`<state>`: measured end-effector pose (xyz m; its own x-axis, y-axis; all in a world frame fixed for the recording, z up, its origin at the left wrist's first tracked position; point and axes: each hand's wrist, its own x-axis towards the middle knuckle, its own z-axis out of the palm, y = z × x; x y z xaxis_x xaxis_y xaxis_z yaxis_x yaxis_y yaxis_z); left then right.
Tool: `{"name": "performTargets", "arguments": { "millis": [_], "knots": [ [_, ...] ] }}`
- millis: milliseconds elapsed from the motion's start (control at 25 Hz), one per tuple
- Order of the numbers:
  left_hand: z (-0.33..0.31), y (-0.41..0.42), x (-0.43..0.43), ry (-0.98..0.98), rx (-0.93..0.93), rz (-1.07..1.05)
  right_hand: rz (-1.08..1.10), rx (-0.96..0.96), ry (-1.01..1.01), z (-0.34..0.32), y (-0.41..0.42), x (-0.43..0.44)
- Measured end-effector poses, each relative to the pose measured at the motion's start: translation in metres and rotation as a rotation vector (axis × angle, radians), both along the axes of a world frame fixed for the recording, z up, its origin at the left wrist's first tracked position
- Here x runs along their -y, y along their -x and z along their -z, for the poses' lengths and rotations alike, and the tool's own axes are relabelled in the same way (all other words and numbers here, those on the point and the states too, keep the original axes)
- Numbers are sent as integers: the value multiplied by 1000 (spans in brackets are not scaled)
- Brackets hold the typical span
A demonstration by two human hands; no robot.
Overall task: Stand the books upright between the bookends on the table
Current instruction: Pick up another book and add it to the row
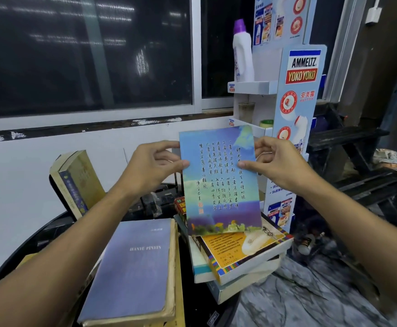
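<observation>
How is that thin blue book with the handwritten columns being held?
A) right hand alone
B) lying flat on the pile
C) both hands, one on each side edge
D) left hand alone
C: the left hand pinches one side edge of the thin blue book and the right hand pinches the other.

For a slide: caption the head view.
The left hand and right hand hold a blue book upright above stacked books.

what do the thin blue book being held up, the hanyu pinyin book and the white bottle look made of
The thin blue book: printed paper or thin card, faint sheen. The Hanyu Pinyin book: matte paper cover, worn, with yellowed page edges. The white bottle: likely smooth moulded plastic, purple cap.
</observation>
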<state>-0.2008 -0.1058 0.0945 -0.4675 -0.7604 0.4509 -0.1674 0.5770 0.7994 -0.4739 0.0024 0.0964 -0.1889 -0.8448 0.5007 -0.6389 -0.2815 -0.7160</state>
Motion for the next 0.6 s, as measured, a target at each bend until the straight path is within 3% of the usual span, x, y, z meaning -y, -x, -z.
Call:
{"name": "performTargets", "arguments": {
  "millis": [200, 440, 600],
  "knots": [
    [-5, -5, -7, 151, -26, -46, 48, -106, -30, -4, -4, 5],
    [11, -9, -12, 142, -13, -22, 135, -157, -22, 1, -10, 11],
    [24, -9, -13, 128, 85, -50, 328, -160, 2, 9, -18, 13]
  ]
}}
